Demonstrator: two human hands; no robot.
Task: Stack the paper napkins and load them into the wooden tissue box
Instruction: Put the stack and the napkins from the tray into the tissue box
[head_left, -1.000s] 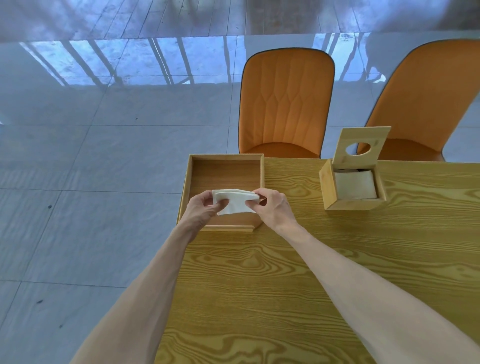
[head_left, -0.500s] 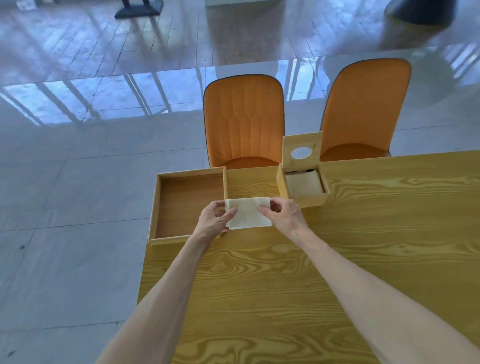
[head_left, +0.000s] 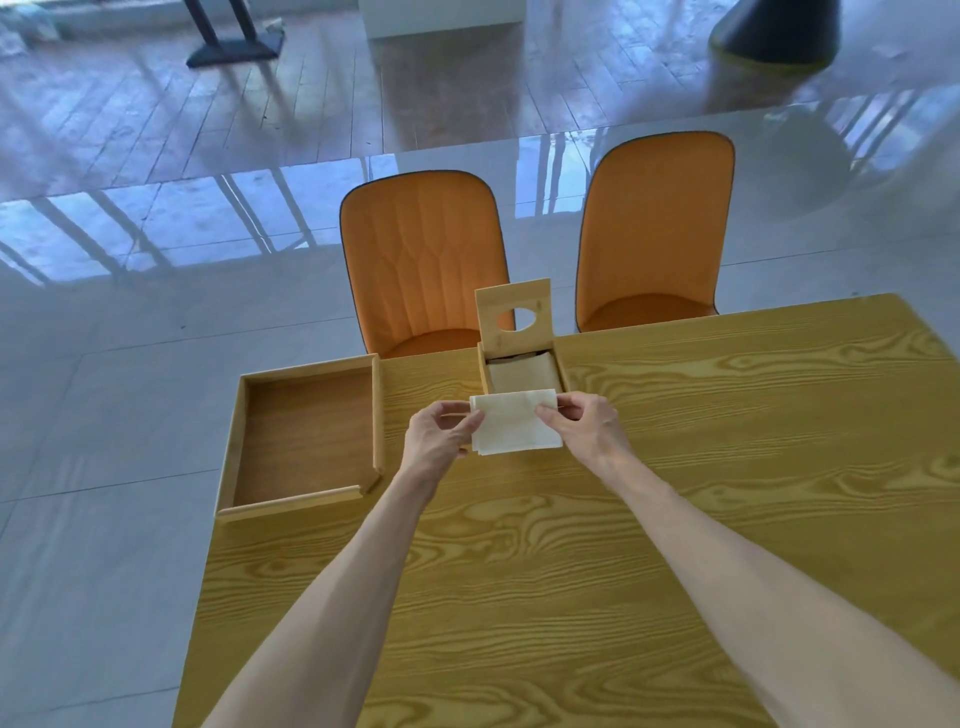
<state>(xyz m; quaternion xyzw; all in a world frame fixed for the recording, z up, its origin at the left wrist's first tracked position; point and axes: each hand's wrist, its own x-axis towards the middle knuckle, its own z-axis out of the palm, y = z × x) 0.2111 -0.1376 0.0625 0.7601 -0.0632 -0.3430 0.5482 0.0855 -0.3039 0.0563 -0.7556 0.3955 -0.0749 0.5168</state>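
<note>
I can read no writing or brand on anything here. My left hand (head_left: 441, 441) and right hand (head_left: 584, 428) each pinch an end of the folded napkin stack (head_left: 514, 422), held just in front of the wooden tissue box (head_left: 522, 364), whose holed lid (head_left: 514, 318) stands open over napkins inside. The yellow wood-grain table (head_left: 675, 519) also bears an empty tray (head_left: 306, 436); two orange chairs (head_left: 423, 260) stand on glossy grey floor tiles (head_left: 104, 338).
</note>
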